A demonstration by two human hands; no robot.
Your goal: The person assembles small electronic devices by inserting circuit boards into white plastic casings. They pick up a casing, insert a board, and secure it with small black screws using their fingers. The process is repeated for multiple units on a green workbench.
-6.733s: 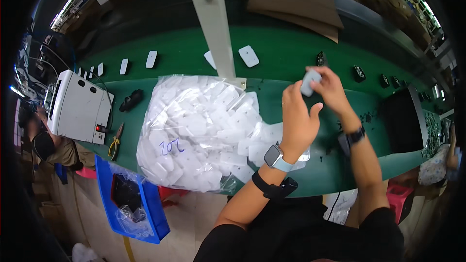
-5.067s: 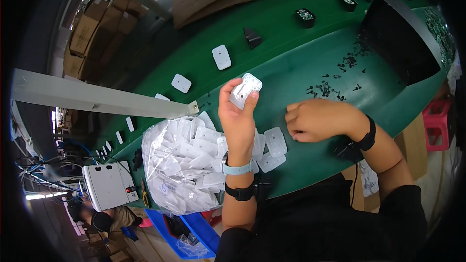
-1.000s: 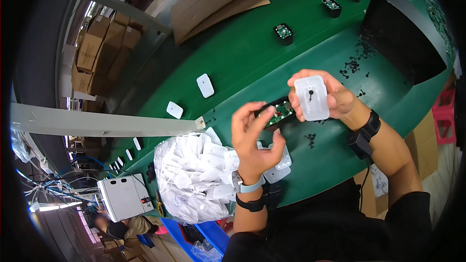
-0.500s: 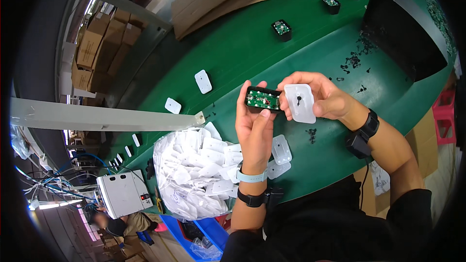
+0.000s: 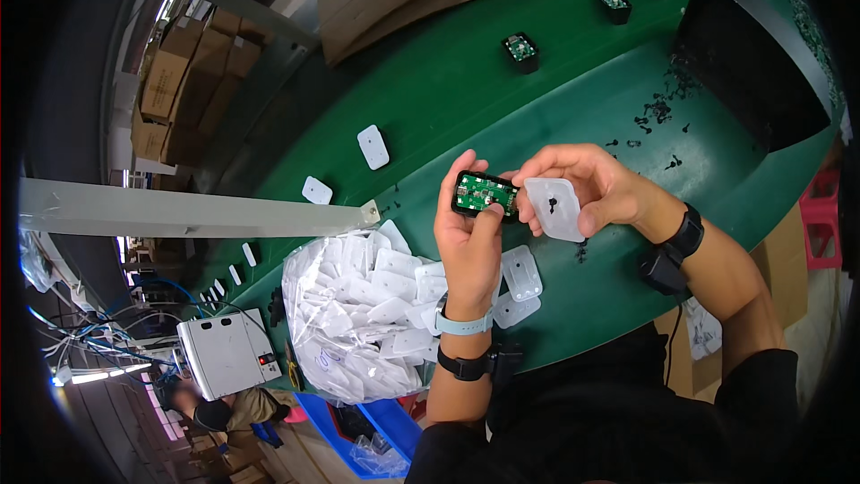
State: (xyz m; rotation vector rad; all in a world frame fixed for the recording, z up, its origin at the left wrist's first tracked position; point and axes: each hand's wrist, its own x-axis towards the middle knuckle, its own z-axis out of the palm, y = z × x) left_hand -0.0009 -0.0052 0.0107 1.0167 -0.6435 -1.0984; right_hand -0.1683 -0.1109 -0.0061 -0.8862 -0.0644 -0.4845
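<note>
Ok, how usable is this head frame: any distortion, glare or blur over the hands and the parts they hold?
Head view: strong fisheye, the green belt bends and the rim is black; centre is sharp, the left hand with the black housing and the right hand with the white cover read clearly; lighting is even; mild sheen on the bag of covers; the lamps at lower left are blown out.

A factory assembly line: a green conveyor belt [image 5: 421,81] carries spaced black housings [image 5: 520,46] and white covers [image 5: 373,146], beside a bag of covers [image 5: 354,323], scattered screws [image 5: 658,112] and stacked cartons [image 5: 170,81].
</note>
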